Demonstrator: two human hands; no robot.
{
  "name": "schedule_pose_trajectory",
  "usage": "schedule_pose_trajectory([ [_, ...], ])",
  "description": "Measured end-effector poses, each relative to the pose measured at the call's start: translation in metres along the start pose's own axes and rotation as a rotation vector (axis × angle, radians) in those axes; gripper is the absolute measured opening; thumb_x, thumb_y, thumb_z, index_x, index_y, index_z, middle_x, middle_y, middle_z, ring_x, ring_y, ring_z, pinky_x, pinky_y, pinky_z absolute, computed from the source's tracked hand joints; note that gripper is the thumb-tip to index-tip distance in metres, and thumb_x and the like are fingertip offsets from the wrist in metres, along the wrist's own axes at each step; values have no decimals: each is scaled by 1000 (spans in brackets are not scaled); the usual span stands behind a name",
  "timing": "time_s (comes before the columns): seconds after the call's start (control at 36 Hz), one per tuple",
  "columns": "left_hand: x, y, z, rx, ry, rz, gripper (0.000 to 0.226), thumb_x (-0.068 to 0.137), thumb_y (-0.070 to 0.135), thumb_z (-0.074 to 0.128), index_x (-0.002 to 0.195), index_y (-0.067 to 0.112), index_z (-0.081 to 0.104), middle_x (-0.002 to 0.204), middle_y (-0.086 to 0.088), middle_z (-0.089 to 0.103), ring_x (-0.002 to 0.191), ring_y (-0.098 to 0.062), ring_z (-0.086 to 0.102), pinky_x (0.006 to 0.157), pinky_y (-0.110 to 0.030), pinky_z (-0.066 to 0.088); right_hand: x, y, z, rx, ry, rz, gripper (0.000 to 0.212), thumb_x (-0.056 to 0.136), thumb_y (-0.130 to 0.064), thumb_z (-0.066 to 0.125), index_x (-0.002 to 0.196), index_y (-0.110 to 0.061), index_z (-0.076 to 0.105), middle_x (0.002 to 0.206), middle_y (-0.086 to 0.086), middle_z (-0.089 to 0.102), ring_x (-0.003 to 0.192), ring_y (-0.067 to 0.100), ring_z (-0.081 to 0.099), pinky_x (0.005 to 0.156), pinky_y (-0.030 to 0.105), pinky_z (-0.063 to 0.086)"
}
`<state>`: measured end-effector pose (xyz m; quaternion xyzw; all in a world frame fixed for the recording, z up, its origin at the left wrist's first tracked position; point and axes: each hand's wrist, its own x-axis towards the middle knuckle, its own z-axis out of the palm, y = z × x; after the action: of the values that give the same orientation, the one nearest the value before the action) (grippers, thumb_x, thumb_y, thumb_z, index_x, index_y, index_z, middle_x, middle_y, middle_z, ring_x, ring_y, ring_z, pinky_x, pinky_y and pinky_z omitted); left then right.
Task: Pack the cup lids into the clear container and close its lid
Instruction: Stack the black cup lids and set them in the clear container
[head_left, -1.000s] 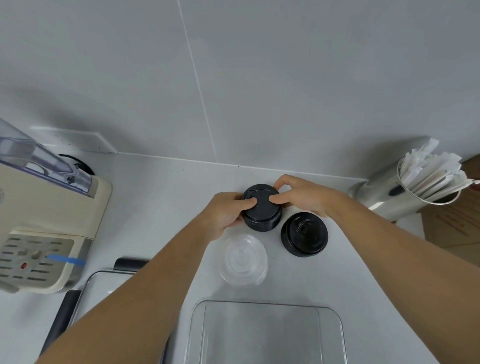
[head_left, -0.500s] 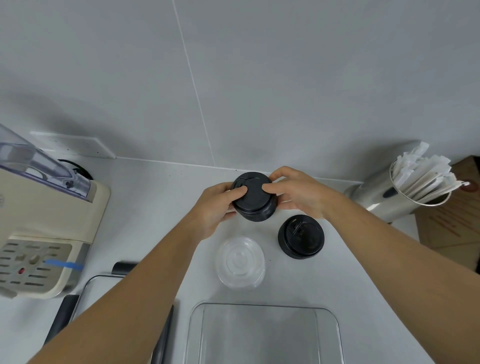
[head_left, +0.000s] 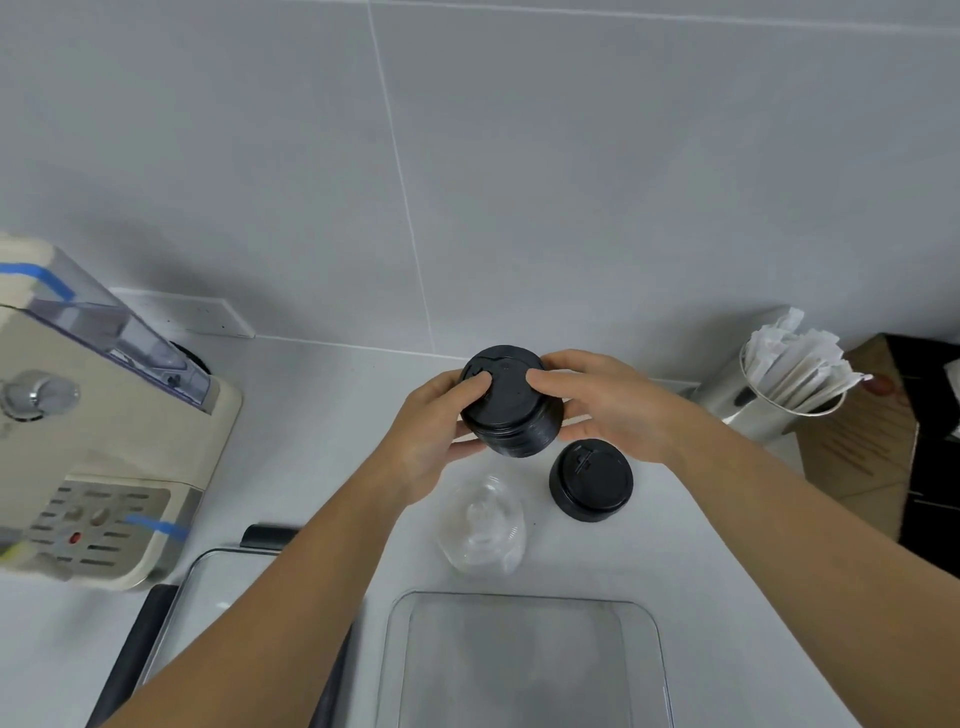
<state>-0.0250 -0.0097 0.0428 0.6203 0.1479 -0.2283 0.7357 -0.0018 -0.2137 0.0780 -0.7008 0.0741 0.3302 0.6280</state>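
Black cup lids, a nested stack, held above the counter by both hands.

Left hand and right hand clasp opposite sides, thumbs on top, likely keeping the stack together for the clear container below; another black stack and clear lids wait between.

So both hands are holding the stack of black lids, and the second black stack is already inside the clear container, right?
Not quite. In the head view both hands hold the black lids, but the second black stack sits on the counter, beyond the clear container, not inside it.
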Motion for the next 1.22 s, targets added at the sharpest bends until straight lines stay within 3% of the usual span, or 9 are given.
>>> schedule_pose_trajectory([
  [0.11,-17,0,5,-54,0,17,28,88,37,66,110,20,72,108,6,75,100,-23,73,91,-43,56,-24,-5,4,4,7,-20,40,84,-41,70,120,-24,65,114,-3,72,95,14,72,74,33,59],
  [0.25,-44,-2,10,-123,-7,31,31,89,37,62,113,22,72,123,0,69,103,-25,71,88,-42,58,-54,-4,9,53,30,-72,36,82,-41,72,113,-24,69,107,-1,75,93,19,73,73,36,60],
  [0.42,-84,-14,18,-231,-29,18,37,94,36,55,125,18,65,131,-8,64,108,-31,69,94,-52,54,-88,10,18,215,57,-93,24,86,-22,69,110,-18,70,103,6,75,90,29,73,67,38,59],
  [0.56,-114,-28,28,-321,-62,19,40,96,37,51,127,17,64,135,-13,61,113,-34,66,90,-52,55,-114,23,28,227,34,-126,36,79,-17,69,114,-20,67,104,10,75,92,29,73,69,38,60],
  [0.69,-142,-44,39,-326,-9,42,36,95,40,52,124,23,64,129,-7,65,112,-27,67,90,-50,56,-141,36,38,252,41,-167,32,85,-9,68,115,-18,66,101,8,76,87,26,74,70,38,59],
  [0.81,-158,-57,44,-230,104,121,23,95,33,58,118,33,63,108,-1,73,103,-18,68,82,-39,59,-158,47,44,273,101,-184,32,84,-5,69,113,-18,67,105,11,73,79,23,74,65,35,59],
  [0.89,-167,-65,46,-164,173,185,23,93,25,64,116,28,62,111,-3,73,92,-11,70,78,-31,58,-166,58,48,249,126,-166,36,84,-4,69,118,-17,64,110,8,71,80,21,74,63,33,59],
  [1.06,-184,-87,50,-61,231,187,16,94,23,63,109,25,69,107,2,75,97,-15,71,90,-41,57,-179,83,62,232,187,-113,45,84,-3,69,126,-15,56,104,7,73,84,22,75,62,32,59],
  [1.22,-194,-107,50,-86,193,99,21,98,27,55,111,26,71,95,12,76,87,1,70,65,-19,57,-185,104,74,255,239,-75,45,83,-5,71,124,-12,56,98,9,75,81,22,75,61,28,59],
])
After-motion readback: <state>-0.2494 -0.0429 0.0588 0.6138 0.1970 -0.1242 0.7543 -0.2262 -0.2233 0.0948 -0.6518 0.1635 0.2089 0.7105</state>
